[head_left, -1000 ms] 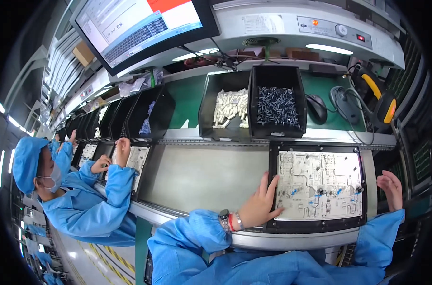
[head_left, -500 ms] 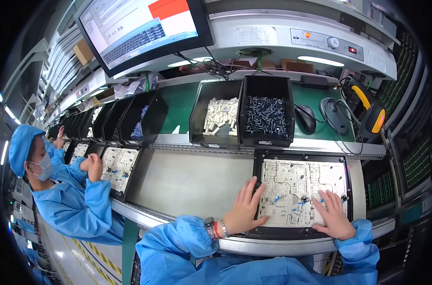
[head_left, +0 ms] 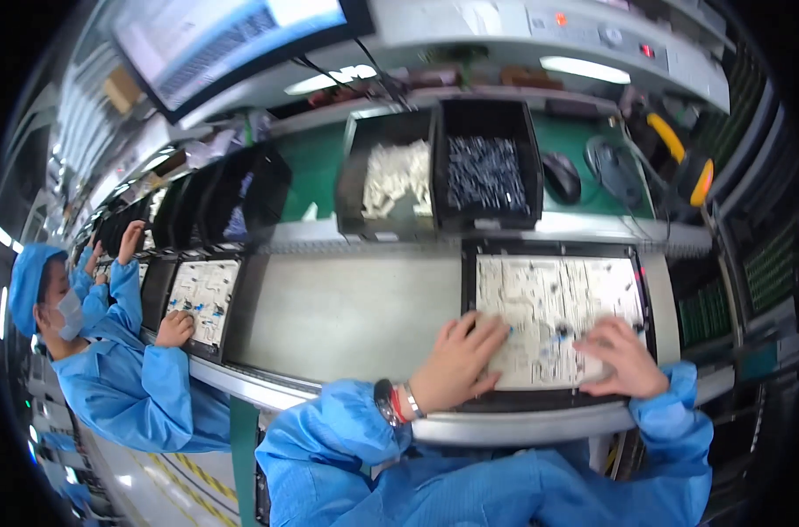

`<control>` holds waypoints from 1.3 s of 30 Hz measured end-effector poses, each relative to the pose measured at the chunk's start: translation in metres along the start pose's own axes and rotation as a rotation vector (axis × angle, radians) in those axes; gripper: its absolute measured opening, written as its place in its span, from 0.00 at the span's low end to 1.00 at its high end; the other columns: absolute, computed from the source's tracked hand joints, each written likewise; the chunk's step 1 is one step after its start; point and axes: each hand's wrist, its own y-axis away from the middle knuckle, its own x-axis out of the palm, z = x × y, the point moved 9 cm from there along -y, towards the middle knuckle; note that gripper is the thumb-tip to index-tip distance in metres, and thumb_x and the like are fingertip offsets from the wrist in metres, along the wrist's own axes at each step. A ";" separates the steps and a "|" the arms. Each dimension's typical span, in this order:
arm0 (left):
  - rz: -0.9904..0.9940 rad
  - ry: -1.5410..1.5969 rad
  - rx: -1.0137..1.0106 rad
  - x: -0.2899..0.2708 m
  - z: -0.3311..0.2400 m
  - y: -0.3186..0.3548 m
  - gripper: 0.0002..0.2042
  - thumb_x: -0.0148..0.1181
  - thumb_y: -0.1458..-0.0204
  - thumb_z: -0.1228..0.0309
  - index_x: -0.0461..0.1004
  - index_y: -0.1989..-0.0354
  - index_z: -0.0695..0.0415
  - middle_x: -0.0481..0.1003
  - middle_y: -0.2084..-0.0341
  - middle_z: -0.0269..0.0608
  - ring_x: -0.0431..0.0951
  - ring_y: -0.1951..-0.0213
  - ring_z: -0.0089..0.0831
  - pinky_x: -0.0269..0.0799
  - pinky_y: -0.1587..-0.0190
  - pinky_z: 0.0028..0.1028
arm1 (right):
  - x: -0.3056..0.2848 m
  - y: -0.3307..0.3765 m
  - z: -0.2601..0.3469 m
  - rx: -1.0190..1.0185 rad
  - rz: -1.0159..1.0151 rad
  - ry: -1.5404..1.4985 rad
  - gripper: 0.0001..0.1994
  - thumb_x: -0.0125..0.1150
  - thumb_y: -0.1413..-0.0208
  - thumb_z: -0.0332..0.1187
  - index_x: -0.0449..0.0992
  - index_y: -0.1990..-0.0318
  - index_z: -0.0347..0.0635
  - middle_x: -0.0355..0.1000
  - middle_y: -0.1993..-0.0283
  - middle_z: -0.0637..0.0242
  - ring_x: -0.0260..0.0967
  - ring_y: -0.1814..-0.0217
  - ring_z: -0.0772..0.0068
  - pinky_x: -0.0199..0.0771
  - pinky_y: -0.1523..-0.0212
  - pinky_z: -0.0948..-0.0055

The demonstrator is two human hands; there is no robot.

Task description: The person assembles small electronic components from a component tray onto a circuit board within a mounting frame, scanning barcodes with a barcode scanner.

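Observation:
A white circuit board (head_left: 540, 294) sits in a black frame (head_left: 557, 249) on the line in front of me. It carries small black and blue parts, smeared by motion. My left hand (head_left: 461, 360) lies across the board's near left corner, its fingers stretched over the edge and nothing visible in them. Over the near right part, my right hand (head_left: 623, 358) is bent, thumb and fingers apart, with no part showing between them. A round black part (head_left: 562, 330) stands on the board between the two hands.
Behind the board stand a bin of cream parts (head_left: 397, 180) and a bin of dark parts (head_left: 487, 176). A mouse (head_left: 560, 178) and a yellow-black scanner (head_left: 687, 167) are at right. A monitor (head_left: 241, 44) hangs upper left. A masked co-worker (head_left: 109, 351) handles another board (head_left: 208, 290) at left.
My view has tilted, so the bench appears higher. My left hand has moved inward over the board, and my right fingers are more bent. The co-worker lowered one hand to their board.

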 end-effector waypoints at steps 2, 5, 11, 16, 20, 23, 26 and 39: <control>0.000 -0.073 -0.024 0.001 0.003 0.003 0.31 0.58 0.58 0.61 0.59 0.44 0.57 0.60 0.46 0.44 0.56 0.43 0.46 0.51 0.43 0.43 | 0.004 -0.005 -0.005 0.035 0.016 -0.070 0.32 0.73 0.75 0.33 0.73 0.53 0.45 0.63 0.54 0.60 0.55 0.47 0.52 0.59 0.46 0.59; 0.040 -0.081 -0.002 0.002 0.000 0.005 0.32 0.58 0.57 0.61 0.58 0.42 0.56 0.59 0.43 0.44 0.55 0.41 0.47 0.49 0.42 0.46 | 0.008 -0.007 -0.025 0.100 0.023 -0.085 0.20 0.63 0.58 0.29 0.73 0.53 0.47 0.62 0.53 0.60 0.57 0.49 0.55 0.59 0.48 0.63; 0.083 -0.122 0.022 0.003 0.000 0.003 0.32 0.58 0.55 0.61 0.57 0.41 0.59 0.60 0.44 0.46 0.58 0.42 0.43 0.50 0.41 0.41 | 0.013 -0.007 -0.017 0.122 -0.012 -0.095 0.17 0.59 0.55 0.24 0.74 0.54 0.45 0.61 0.54 0.60 0.58 0.49 0.56 0.61 0.50 0.65; 0.109 -0.121 0.014 0.000 -0.004 0.005 0.29 0.58 0.56 0.61 0.61 0.45 0.61 0.60 0.45 0.46 0.58 0.42 0.40 0.49 0.41 0.41 | 0.011 -0.007 -0.013 0.137 -0.009 -0.135 0.17 0.57 0.56 0.20 0.74 0.56 0.43 0.61 0.54 0.59 0.59 0.49 0.56 0.64 0.53 0.67; 0.116 -0.214 0.006 0.000 -0.009 0.000 0.26 0.59 0.56 0.61 0.64 0.49 0.63 0.63 0.48 0.46 0.59 0.43 0.39 0.49 0.41 0.42 | 0.014 -0.010 -0.022 0.143 -0.017 -0.113 0.19 0.55 0.59 0.15 0.75 0.57 0.43 0.63 0.55 0.59 0.61 0.52 0.57 0.64 0.53 0.67; 0.150 -0.282 -0.007 0.006 -0.010 -0.003 0.26 0.58 0.56 0.62 0.64 0.49 0.63 0.64 0.49 0.46 0.60 0.43 0.39 0.49 0.40 0.42 | 0.017 -0.011 -0.020 0.066 -0.081 -0.181 0.18 0.55 0.60 0.14 0.76 0.59 0.42 0.65 0.55 0.59 0.63 0.51 0.56 0.64 0.51 0.68; 0.178 -0.188 -0.018 -0.002 -0.006 -0.004 0.25 0.58 0.56 0.64 0.64 0.49 0.65 0.63 0.47 0.46 0.61 0.43 0.40 0.50 0.40 0.41 | 0.010 -0.016 -0.007 0.055 -0.046 -0.032 0.17 0.58 0.57 0.20 0.74 0.56 0.42 0.66 0.52 0.59 0.61 0.46 0.55 0.63 0.48 0.64; 0.302 0.091 0.149 -0.009 -0.016 0.016 0.15 0.63 0.64 0.74 0.74 0.64 0.58 0.69 0.52 0.39 0.63 0.44 0.42 0.62 0.48 0.38 | 0.027 0.001 0.011 -0.149 0.204 -0.194 0.17 0.65 0.62 0.34 0.76 0.60 0.46 0.66 0.49 0.64 0.62 0.45 0.57 0.67 0.49 0.63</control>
